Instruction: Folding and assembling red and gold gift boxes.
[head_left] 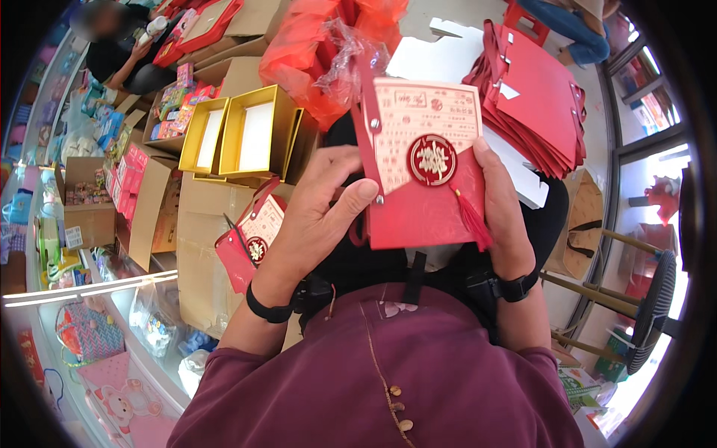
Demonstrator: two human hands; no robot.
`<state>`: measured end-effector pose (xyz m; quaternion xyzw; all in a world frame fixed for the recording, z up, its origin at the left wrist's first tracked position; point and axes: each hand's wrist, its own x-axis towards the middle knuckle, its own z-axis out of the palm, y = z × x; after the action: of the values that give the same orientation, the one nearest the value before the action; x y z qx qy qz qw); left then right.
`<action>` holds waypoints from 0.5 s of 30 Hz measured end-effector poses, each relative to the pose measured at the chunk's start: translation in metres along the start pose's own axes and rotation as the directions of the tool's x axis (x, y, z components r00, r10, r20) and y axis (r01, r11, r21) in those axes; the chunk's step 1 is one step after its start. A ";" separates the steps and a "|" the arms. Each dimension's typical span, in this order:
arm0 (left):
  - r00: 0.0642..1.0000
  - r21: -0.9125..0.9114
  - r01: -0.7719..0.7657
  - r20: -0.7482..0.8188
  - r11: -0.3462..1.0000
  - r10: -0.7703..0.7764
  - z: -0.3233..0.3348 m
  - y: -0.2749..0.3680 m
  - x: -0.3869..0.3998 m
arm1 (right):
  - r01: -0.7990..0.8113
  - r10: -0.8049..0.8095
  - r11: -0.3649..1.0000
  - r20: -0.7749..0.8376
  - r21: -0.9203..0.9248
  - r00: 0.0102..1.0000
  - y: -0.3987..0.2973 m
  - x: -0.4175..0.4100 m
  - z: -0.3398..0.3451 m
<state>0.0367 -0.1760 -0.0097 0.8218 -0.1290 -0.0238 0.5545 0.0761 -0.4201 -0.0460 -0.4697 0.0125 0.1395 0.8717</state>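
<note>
A red gift bag with a cream printed flap is held up in front of my lap. On its front is a round dark-red medallion with a gold character, and a red tassel hangs from it. My right hand grips the bag's right edge, thumb on the front. At the left edge, my left hand has its thumb beside a lower rivet and its fingers partly hidden behind the red strap. A similar small bag lies on a cardboard box beside my left forearm.
Gold-lined open boxes stand on the left, near cartons of small packages. Flat red bags are stacked over white card sheets at right. Red plastic wrap lies ahead. A glass display case flanks me; another person sits far left.
</note>
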 end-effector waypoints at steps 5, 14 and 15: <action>0.979 -0.331 0.132 -0.105 0.934 -0.176 -0.007 -0.003 -0.013 | -0.027 0.015 0.994 0.112 0.109 0.994 0.003 0.009 0.031; 0.920 -0.095 0.077 -0.376 0.992 -0.108 -0.063 0.019 -0.051 | -0.066 0.142 0.953 0.245 -0.294 0.959 0.010 0.015 0.048; 0.917 -0.092 0.081 -0.384 0.992 -0.111 -0.070 0.025 -0.056 | -0.069 0.147 0.954 0.253 -0.293 0.956 0.011 0.016 0.051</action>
<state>-0.0094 -0.1080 0.0344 0.7943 0.0250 0.1075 0.5974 0.0829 -0.3685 -0.0286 -0.5637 -0.1013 0.2509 0.7804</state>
